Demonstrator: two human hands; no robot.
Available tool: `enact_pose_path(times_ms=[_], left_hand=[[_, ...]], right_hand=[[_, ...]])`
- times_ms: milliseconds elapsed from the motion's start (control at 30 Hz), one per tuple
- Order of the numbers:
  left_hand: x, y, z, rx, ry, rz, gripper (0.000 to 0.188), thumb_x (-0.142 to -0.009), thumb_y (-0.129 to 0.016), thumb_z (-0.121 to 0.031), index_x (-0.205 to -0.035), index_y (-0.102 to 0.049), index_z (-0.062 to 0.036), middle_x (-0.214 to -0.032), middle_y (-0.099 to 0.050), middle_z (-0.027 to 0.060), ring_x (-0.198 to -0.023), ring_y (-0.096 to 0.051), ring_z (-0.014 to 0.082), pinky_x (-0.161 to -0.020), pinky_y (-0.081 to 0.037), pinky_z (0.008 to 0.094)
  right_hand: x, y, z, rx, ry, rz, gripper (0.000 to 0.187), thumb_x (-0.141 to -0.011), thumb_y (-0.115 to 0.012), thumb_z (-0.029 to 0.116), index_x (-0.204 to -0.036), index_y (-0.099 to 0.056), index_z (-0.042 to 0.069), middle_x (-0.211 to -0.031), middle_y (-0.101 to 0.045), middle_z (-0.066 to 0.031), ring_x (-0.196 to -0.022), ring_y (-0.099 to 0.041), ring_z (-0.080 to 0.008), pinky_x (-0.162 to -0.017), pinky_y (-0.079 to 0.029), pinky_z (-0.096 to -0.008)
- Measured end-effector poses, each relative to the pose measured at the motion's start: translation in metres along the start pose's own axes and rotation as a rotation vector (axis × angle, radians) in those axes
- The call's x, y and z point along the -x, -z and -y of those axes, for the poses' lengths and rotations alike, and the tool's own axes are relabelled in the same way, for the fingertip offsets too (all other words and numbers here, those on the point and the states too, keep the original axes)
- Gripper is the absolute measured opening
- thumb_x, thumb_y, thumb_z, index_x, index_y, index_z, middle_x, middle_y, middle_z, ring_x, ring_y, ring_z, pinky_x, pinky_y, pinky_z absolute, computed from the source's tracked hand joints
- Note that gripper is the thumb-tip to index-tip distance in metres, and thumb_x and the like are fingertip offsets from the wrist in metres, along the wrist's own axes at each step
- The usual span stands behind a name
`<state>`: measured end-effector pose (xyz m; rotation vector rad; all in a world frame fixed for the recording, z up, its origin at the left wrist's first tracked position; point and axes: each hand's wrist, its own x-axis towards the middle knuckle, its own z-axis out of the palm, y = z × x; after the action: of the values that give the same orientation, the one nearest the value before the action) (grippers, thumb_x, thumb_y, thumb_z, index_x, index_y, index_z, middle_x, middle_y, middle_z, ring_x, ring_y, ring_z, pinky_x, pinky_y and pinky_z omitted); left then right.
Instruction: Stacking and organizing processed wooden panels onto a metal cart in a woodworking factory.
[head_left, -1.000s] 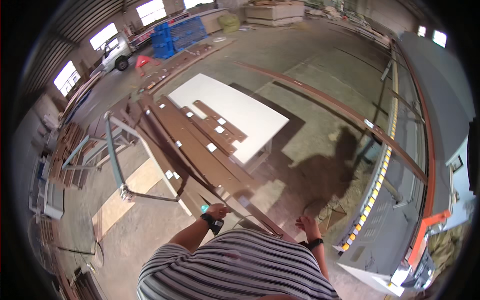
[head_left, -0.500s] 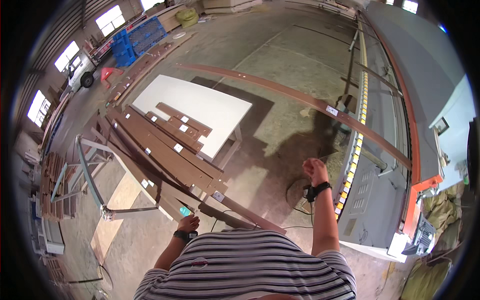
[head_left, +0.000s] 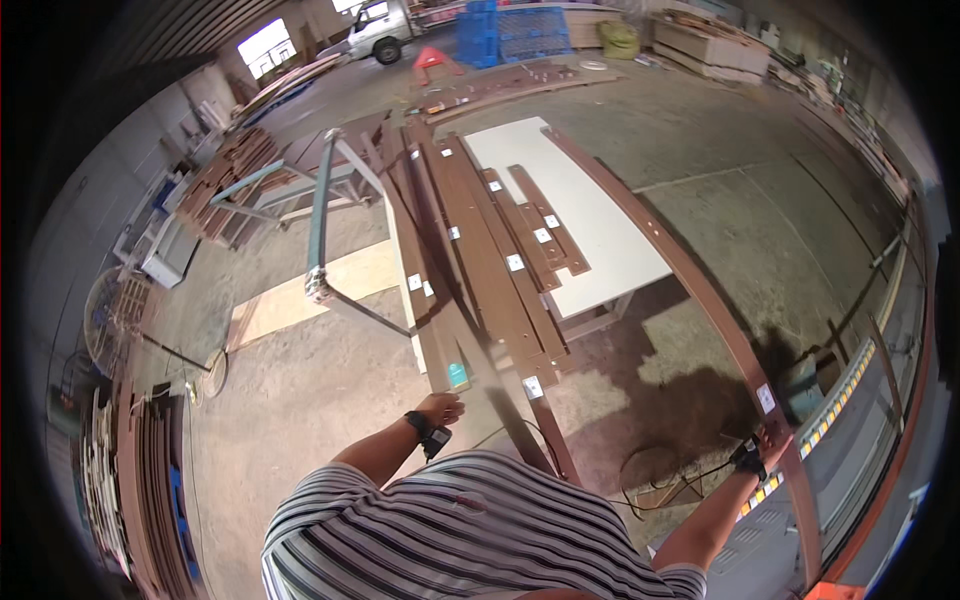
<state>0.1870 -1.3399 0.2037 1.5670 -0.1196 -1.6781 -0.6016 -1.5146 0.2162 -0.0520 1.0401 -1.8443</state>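
My right hand (head_left: pixel 773 445) is at the edge of a long brown board (head_left: pixel 700 285), its fingers curled against the edge beside a white label. That board runs from the far end of a white table (head_left: pixel 610 255) past my right side. My left hand (head_left: pixel 440 408) has its fingers curled in, with nothing visible in them. It is beside the near end of a brown plank bearing a teal label (head_left: pixel 458 375). Several brown planks (head_left: pixel 485 270) with white labels lie side by side ahead of me, shorter ones (head_left: pixel 545 225) resting on the white table. Both wrists wear black bands.
A metal frame (head_left: pixel 322 220) stands to the left, near a pale sheet (head_left: pixel 300 295) on the floor. Stacked planks (head_left: pixel 140 490) are at the lower left. A machine with a yellow-and-white strip (head_left: pixel 840 400) runs along the right. Blue pallets (head_left: pixel 530 35) stand far back.
My view has turned left. My right hand, previously raised apart from the long board, has reached right to its edge. My left hand stays by the teal-labelled plank end.
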Motion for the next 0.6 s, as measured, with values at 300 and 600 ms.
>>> enact_pose_path(times_ms=[300,600], left_hand=[[-0.046,-0.017,-0.014,-0.354,-0.283,0.266,0.021,-0.087,-0.052,-0.024,-0.101,-0.051,-0.0088,-0.1,-0.06,0.0062,-0.091,-0.06,0.0185,-0.076,-0.047,0.0323],[-0.047,-0.183,-0.075,-0.082,0.052,0.551,0.074,-0.077,-0.062,-0.048,-0.13,-0.032,-0.0073,-0.134,-0.034,0.0126,-0.121,-0.038,0.0268,-0.099,-0.033,0.0427]], right_hand=[[0.084,-0.001,-0.064,0.042,0.068,0.121,0.042,-0.078,-0.064,0.041,-0.102,-0.058,0.007,-0.089,-0.063,-0.0047,-0.078,-0.061,-0.0169,-0.073,-0.052,-0.0266],[0.291,-0.024,-0.142,-0.151,-0.014,0.135,0.026,-0.079,-0.061,0.025,-0.1,-0.06,0.007,-0.099,-0.064,-0.0061,-0.092,-0.058,-0.0192,-0.074,-0.048,-0.0335]])
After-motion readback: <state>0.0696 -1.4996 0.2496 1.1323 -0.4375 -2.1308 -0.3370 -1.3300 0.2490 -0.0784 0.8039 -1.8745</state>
